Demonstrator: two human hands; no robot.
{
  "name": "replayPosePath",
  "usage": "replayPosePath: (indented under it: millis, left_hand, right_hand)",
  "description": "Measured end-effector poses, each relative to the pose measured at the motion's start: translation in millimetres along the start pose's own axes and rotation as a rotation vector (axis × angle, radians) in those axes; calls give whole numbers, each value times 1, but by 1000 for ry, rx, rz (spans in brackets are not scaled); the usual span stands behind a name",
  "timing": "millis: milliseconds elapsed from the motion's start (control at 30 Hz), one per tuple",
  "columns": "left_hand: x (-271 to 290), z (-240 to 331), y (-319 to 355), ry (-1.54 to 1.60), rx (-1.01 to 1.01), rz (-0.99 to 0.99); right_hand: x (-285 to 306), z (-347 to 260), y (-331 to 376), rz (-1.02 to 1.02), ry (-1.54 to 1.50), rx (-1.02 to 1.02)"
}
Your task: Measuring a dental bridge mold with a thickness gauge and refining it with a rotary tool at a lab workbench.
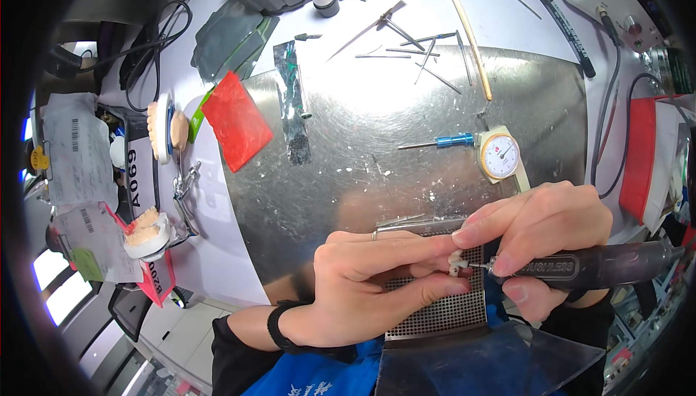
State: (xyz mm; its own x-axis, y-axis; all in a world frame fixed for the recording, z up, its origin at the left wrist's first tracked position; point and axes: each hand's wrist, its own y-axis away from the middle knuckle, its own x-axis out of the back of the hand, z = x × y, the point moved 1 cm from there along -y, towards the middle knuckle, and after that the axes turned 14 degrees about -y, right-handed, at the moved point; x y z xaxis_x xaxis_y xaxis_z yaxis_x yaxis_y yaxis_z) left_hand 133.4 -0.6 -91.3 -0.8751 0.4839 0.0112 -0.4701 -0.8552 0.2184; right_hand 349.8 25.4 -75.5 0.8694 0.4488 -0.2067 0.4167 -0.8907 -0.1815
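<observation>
Over a perforated grey metal grille (438,316) at the white desk's (210,251) near edge, pinching a small white tooth-shaped piece (455,260) in the left hand (362,280). Gripping a dark cylindrical handpiece (602,268) in the right hand (547,229), with thin metal tip (476,265) touching the piece or nearly so.

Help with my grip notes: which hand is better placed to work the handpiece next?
Probably the right hand: it grips the handpiece, its tip pointing at the small white piece that the left hand holds.

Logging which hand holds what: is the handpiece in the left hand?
No, the right hand holds the handpiece, while the left hand pinches a small white piece.
</observation>
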Motion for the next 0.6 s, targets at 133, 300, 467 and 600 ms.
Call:
replayPosePath:
  millis: [133,300,467,600]
  left_hand:
    - [-2,0,-1,31,-4,22]
    - [-1,0,0,26,6,5]
    - [-3,-1,1,39,3,25]
    - [-2,-1,1,34,1,26]
  right_hand:
    - [2,0,-1,-11,12,-16]
    - [1,0,2,8,7,-1]
    - [1,2,2,4,-32,15]
    - [0,0,2,11,-33,-31]
